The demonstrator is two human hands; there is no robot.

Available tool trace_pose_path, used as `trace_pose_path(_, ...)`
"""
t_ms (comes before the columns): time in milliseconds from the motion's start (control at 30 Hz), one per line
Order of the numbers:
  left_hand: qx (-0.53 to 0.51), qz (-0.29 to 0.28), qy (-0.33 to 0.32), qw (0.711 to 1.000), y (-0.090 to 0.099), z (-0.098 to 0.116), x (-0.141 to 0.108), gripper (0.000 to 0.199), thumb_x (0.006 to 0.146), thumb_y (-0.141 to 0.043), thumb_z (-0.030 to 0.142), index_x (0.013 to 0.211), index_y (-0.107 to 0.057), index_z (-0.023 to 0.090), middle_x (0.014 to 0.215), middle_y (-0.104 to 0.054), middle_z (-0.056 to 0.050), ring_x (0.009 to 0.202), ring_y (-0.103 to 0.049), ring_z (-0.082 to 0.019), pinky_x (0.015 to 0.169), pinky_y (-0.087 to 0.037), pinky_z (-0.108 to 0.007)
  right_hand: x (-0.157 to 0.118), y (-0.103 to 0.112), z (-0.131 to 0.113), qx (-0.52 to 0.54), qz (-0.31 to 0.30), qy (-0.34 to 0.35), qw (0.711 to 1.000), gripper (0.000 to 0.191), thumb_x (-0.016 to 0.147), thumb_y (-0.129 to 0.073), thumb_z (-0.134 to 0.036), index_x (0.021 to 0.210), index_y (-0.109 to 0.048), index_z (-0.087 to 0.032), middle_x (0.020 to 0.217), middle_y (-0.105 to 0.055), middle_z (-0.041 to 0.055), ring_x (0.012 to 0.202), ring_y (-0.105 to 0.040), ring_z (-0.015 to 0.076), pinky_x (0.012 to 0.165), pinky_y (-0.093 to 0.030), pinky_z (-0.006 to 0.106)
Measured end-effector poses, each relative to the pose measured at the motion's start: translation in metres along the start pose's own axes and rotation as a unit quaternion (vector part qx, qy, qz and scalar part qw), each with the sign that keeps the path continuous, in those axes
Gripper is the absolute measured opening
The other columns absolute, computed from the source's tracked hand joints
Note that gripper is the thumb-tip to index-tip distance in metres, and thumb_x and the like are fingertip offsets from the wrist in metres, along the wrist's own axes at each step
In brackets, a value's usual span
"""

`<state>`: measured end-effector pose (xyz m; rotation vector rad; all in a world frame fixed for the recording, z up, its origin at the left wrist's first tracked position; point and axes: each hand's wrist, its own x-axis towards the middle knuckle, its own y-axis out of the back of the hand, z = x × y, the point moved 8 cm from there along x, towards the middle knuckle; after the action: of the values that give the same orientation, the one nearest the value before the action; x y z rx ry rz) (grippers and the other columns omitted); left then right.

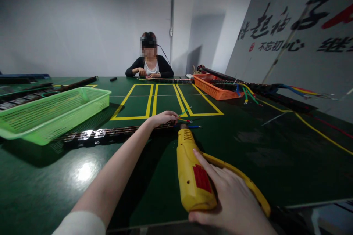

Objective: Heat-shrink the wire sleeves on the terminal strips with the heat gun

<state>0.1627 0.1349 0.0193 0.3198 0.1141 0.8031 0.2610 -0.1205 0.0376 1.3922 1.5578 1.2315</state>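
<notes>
In my right hand [231, 191] is a yellow heat gun [190, 169] with a red label, its nozzle pointing forward at some wire ends. My left hand [165, 117] reaches across the green table, fingers closed around thin wires [183, 112] at the end of a dark cable bundle [118, 132]. Green, yellow, red and blue wire ends stick out to the right of those fingers; the red one [189, 121] and the blue one [194, 127] carry metal terminals. The nozzle sits just below the blue wire, and whether they touch I cannot tell.
A light green basket [55, 117] stands on the left, partly over the bundle. An orange basket [215, 88] is at the right rear, near more cables with loose coloured ends [300, 91]. Yellow tape rectangles [165, 117] mark the table. Another person [150, 58] sits opposite, handling wires.
</notes>
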Motion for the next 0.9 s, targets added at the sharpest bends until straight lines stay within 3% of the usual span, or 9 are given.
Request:
trace_pose_path(133,-0.006,0.01,0.018,1.0,0.0,0.0,-0.003,0.022,0.074,-0.058,0.026,0.09,-0.06,0.012,0.077,-0.064,-0.001,0.075,-0.058,-0.012,0.076,-0.043,-0.024,-0.004,0.008,0.022,-0.031,0.018,-0.011,0.999,0.117,0.052,-0.059,-0.076,0.144,0.0,-0.033,0.118,-0.056,0.0047,0.098,-0.057,0.026,0.08,-0.047,0.04)
trace_pose_path(333,0.013,0.011,0.024,1.0,0.0,0.003,-0.005,0.023,0.075,-0.057,0.025,0.094,-0.06,0.012,0.085,-0.068,-0.004,0.084,-0.061,-0.014,0.085,-0.043,-0.026,-0.015,0.021,0.043,-0.058,0.084,-0.074,0.992,0.105,0.059,-0.064,-0.062,0.144,-0.011,-0.03,0.119,-0.056,0.0041,0.095,-0.059,0.0254,0.076,-0.049,0.038)
trace_pose_path(467,0.004,0.002,0.029,1.0,0.0,0.002,-0.005,0.027,0.076,-0.056,0.025,0.1,-0.059,0.012,0.089,-0.068,-0.005,0.089,-0.062,-0.015,0.086,-0.044,-0.025,-0.019,0.027,0.039,-0.064,0.123,-0.085,0.987,0.102,0.061,-0.066,-0.056,0.144,-0.014,-0.03,0.12,-0.056,0.0045,0.094,-0.059,0.026,0.076,-0.048,0.038)
trace_pose_path(600,0.013,0.007,0.026,1.0,0.0,0.002,-0.006,0.028,0.076,-0.055,0.026,0.1,-0.06,0.011,0.091,-0.068,-0.006,0.089,-0.061,-0.015,0.085,-0.043,-0.025,-0.019,0.023,0.037,-0.073,0.119,-0.089,0.986,0.104,0.06,-0.063,-0.063,0.144,-0.011,-0.03,0.113,-0.06,0.005,0.092,-0.06,0.0257,0.075,-0.049,0.04)
trace_pose_path(767,0.025,0.006,0.019,0.999,0.001,0.002,-0.005,0.03,0.076,-0.056,0.029,0.1,-0.061,0.011,0.091,-0.068,-0.006,0.09,-0.061,-0.016,0.085,-0.043,-0.025,-0.021,0.019,0.024,-0.073,0.145,-0.058,0.985,0.106,0.059,-0.065,-0.06,0.144,-0.01,-0.028,0.117,-0.057,0.0061,0.096,-0.059,0.026,0.078,-0.049,0.04)
trace_pose_path(900,0.027,0.004,0.011,1.0,0.002,-0.001,-0.001,0.031,0.076,-0.056,0.029,0.101,-0.061,0.011,0.093,-0.068,-0.006,0.091,-0.06,-0.016,0.085,-0.043,-0.024,-0.02,0.007,0.01,-0.065,0.112,-0.018,0.991,0.114,0.055,-0.065,-0.065,0.145,-0.005,-0.029,0.122,-0.054,0.006,0.096,-0.058,0.0267,0.077,-0.05,0.04)
